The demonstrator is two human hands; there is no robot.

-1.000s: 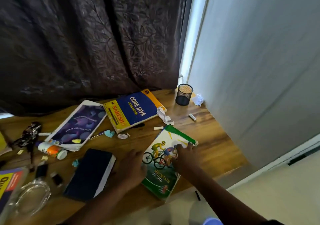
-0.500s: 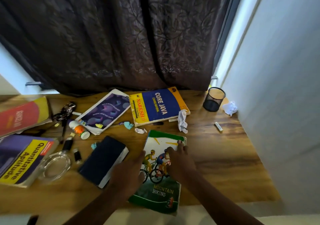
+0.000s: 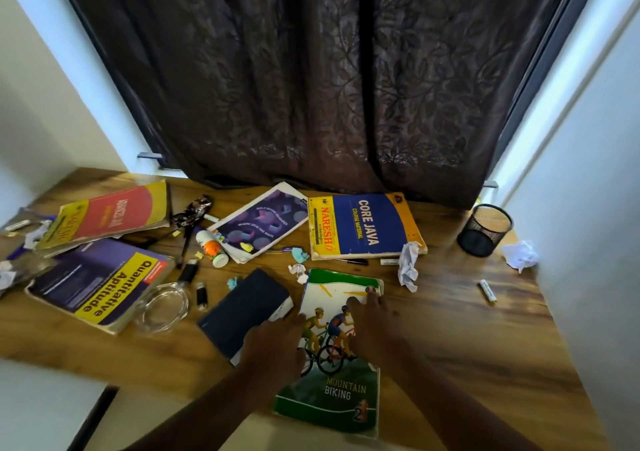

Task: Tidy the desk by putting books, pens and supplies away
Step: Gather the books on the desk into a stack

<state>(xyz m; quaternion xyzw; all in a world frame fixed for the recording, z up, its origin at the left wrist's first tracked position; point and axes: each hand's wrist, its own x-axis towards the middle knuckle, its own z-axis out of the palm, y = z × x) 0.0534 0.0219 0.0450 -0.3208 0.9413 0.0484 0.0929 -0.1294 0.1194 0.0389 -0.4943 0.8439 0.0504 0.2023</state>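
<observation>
Both hands, left hand and right hand, lie flat and open on the thin, bendy Mountain Biking book, best lifted by its side edges.

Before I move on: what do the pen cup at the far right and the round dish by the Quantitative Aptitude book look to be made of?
Pen cup: looks like black wire mesh, probably metal, matte; the desk shows through its wall. Round dish: clear and glossy, likely glass, though clear plastic can't be ruled out; the wood grain shows through it and its rim catches highlights.
</observation>
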